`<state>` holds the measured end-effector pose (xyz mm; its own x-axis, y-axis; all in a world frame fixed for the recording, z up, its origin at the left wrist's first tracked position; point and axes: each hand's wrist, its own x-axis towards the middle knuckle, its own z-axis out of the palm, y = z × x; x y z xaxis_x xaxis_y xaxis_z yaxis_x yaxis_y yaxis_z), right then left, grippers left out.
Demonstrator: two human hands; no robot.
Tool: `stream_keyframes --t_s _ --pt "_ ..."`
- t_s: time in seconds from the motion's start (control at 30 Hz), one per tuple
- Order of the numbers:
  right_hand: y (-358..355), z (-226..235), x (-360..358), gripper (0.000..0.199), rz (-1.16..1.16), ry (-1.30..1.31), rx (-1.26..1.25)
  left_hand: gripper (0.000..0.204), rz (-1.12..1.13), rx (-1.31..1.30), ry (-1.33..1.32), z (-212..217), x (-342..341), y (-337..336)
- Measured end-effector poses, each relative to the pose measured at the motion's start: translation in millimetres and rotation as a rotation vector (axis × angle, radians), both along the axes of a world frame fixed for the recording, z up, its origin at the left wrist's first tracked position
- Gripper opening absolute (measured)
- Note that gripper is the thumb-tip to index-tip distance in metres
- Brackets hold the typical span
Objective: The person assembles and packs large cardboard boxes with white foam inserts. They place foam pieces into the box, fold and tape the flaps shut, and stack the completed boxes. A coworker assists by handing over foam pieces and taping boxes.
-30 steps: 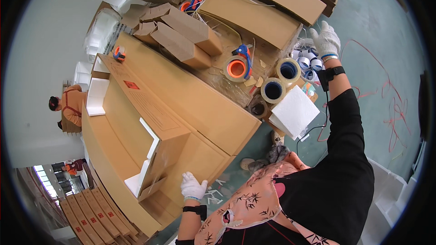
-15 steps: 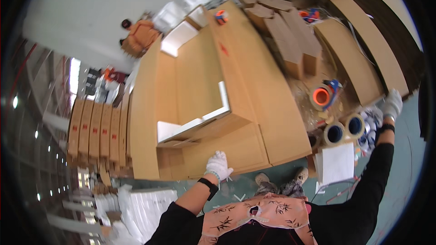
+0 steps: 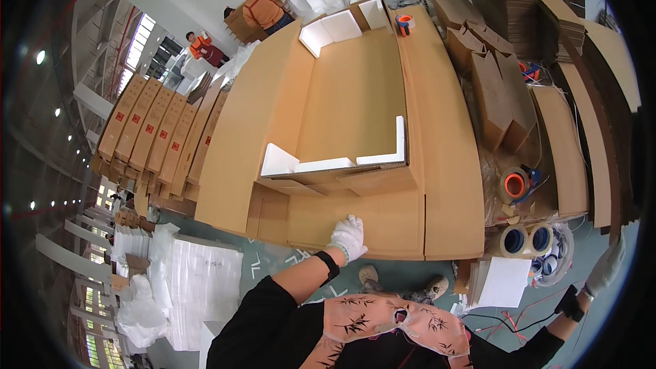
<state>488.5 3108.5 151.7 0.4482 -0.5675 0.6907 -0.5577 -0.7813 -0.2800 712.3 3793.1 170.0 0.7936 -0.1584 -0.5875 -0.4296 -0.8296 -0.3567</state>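
A large cardboard box (image 3: 355, 96) lies open in front of me, its flaps spread out and white foam pieces (image 3: 331, 31) lining its two ends. My left hand (image 3: 348, 238), in a white glove, rests with curled fingers on the near flap (image 3: 393, 222), close to its front edge. Whatever those fingers may hold is hidden. At the far right, my gloved right hand (image 3: 604, 270) reaches out with its fingers together at the near end of a dark-edged cardboard sheet (image 3: 617, 184). The fingertips meet the sheet's end.
Right of the box lie folded cartons (image 3: 502, 96), a tape dispenser (image 3: 517, 184) and clear tape rolls (image 3: 514, 240). Another dispenser (image 3: 405, 24) sits on the far right flap. Flat cartons (image 3: 154, 130) stand in a row at left. Two people (image 3: 265, 10) are beyond the box.
The view has swung right, showing more of the cardboard stacks. My right hand has moved from a tan strip's end to the darker sheet beside it. My left hand stays on the near flap.
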Motion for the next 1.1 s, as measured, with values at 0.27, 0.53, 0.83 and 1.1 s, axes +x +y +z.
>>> stream_keyframes --t_s 0.27,0.53,0.83,1.1 --pt "236.1 107.6 43.6 0.029 0.401 -0.440 0.822 0.080 -0.080 -0.187 -0.057 3.6 1.9 26.1" --pt "422.0 156.5 108.4 0.027 0.790 -0.163 0.622 0.056 -0.122 -0.824 0.208 -0.6 25.4 122.1" --pt "572.6 107.8 214.5 0.045 0.888 0.014 -0.153 0.053 -0.159 -0.888 0.254 -7.7 36.5 197.8" --pt "576.4 72.3 175.1 0.050 0.755 0.233 -0.100 0.051 -0.214 -0.956 0.205 -22.6 22.4 206.4"
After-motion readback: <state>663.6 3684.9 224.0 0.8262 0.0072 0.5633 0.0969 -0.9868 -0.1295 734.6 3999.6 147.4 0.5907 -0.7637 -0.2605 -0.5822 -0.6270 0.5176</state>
